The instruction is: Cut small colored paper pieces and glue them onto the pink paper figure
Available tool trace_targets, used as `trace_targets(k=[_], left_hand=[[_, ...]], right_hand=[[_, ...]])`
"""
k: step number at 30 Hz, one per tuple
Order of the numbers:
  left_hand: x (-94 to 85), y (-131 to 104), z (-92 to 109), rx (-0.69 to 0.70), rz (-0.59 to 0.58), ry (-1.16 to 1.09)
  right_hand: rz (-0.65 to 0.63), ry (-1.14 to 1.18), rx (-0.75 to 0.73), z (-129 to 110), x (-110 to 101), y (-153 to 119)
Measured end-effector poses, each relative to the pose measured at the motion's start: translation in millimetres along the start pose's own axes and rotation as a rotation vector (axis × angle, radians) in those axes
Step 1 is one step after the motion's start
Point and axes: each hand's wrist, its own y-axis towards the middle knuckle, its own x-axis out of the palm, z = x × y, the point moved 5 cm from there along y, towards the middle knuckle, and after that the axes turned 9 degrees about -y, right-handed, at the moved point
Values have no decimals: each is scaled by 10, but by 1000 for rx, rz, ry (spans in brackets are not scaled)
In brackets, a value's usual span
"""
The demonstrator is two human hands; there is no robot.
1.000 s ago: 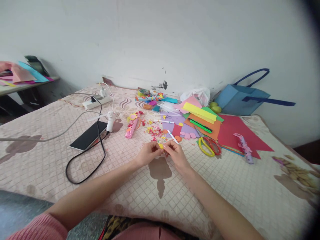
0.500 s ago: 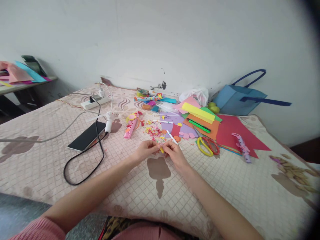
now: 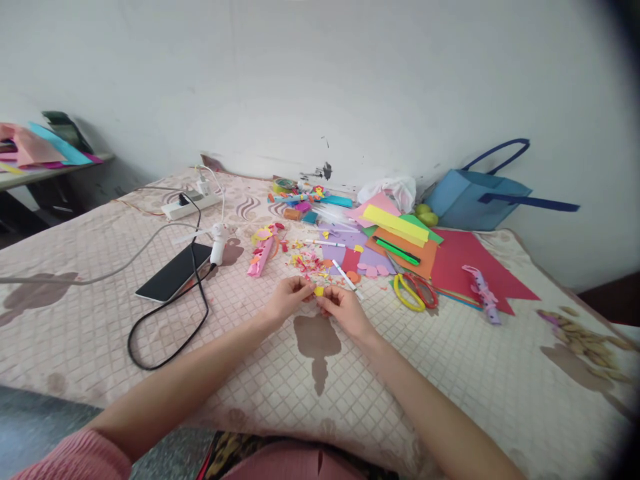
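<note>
A small yellow piece (image 3: 319, 291) is pinched between the fingertips of my left hand (image 3: 290, 297) and my right hand (image 3: 344, 309), low over the patterned tablecloth (image 3: 280, 373). Just beyond my fingers lies a scatter of red, pink and yellow scraps (image 3: 307, 261). A white pen (image 3: 345, 275) rests past my right hand, close to a purple sheet (image 3: 333, 248) with cut paper shapes on it. To the left of the scraps is a decorated pink paper roll (image 3: 261, 255).
Scissors (image 3: 410, 293) lie right of my hands, before stacked coloured papers (image 3: 400, 230) and a red sheet (image 3: 465, 260). A blue bag (image 3: 475, 200) stands at the back right. On the left are a black phone (image 3: 173, 273), looped cable and power strip (image 3: 190, 207).
The yellow piece has turned and moved slightly up and left, showing a broader face between my fingertips. My right hand has shifted slightly left.
</note>
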Motion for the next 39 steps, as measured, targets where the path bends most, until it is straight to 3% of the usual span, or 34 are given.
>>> trace_targets(k=[7, 11, 14, 19, 21, 23, 28, 33, 36, 39], left_hand=[[17, 16, -12, -40, -74, -4], [-16, 31, -38, -51, -45, -6], [-57, 50, -87, -105, -13, -76], [-55, 74, -115, -146, -7, -176], [-18, 84, -112, -162, -10, -211], [34, 103, -101, -184, -11, -242], [188, 204, 0, -217, -17, -280], [244, 273, 132, -179, -6, -292], [213, 261, 156, -144, 20, -277], [192, 219, 142, -123, 32, -245]], right_hand=[[-34, -64, -31, -43, -7, -16], [-45, -359, -66, -102, -146, 33], [131, -521, -42, -85, -634, 104], [511, -765, 132, 161, -1761, -2], [578, -820, 211, 299, -2045, -94], [606, -843, 269, 415, -2191, -163], [601, -778, 304, 518, -2230, -205], [600, -611, 260, 407, -2187, -198], [557, -443, 206, 283, -1975, -130], [449, -269, 138, 119, -1518, -34]])
